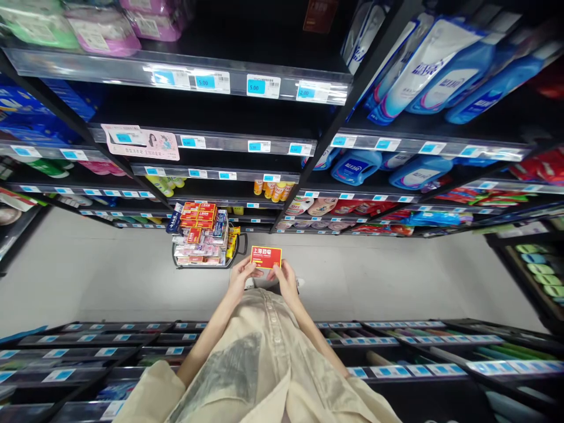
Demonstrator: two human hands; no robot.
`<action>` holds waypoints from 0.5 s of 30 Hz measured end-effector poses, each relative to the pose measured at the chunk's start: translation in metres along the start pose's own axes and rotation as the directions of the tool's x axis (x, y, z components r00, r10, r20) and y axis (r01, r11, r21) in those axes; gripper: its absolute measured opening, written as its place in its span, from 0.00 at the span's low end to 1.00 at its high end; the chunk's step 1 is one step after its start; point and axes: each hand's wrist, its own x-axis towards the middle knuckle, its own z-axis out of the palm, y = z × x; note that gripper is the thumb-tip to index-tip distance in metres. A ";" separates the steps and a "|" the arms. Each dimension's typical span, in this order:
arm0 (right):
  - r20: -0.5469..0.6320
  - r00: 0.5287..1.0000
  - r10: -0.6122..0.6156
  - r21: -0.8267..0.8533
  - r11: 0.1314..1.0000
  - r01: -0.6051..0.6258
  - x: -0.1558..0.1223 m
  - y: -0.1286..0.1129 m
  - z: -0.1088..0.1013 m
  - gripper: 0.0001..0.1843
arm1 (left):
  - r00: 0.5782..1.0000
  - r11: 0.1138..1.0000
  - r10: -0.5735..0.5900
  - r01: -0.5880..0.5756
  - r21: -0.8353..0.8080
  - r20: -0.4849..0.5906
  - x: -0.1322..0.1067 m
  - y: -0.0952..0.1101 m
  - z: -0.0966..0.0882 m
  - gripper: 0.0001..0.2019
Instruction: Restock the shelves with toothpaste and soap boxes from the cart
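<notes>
A small red box with yellow lettering [266, 257] is held in front of me, low over the aisle floor. My left hand [242, 275] grips its left edge and my right hand [285, 276] grips its right edge, fingers closed round it. Just beyond the box on the floor sits a basket cart [203, 263] stacked with several red, white and pink boxes [200, 230].
Black shelves with blue price tags rise ahead: blue detergent bottles [434, 64] at upper right, pink packs [103, 29] at upper left, yellow tubs [273, 189] in the middle. Lower shelf rails [110, 338] run on either side of my body. The grey aisle floor [374, 276] stretches left and right.
</notes>
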 end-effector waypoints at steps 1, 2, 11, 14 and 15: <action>-0.007 1.000 0.002 0.003 1.000 -0.002 0.000 0.000 0.000 0.26 | 1.000 1.000 0.002 -0.002 0.002 0.003 0.000 0.000 0.000 0.32; -0.013 1.000 0.004 0.006 1.000 -0.004 -0.001 -0.001 -0.001 0.26 | 1.000 1.000 0.006 -0.006 0.002 0.005 0.000 0.000 0.001 0.33; -0.064 0.998 0.003 -0.019 1.000 -0.004 -0.002 0.000 -0.004 0.30 | 1.000 0.999 0.012 -0.012 -0.033 -0.004 0.000 -0.004 0.002 0.37; -0.058 0.998 0.010 -0.011 1.000 -0.010 -0.003 0.003 -0.004 0.30 | 0.999 0.998 0.014 -0.016 -0.054 -0.028 -0.001 -0.007 0.001 0.36; -0.053 0.999 0.011 -0.009 1.000 -0.012 -0.003 0.004 -0.003 0.30 | 0.999 0.998 0.013 -0.015 -0.060 -0.033 -0.001 -0.007 0.001 0.36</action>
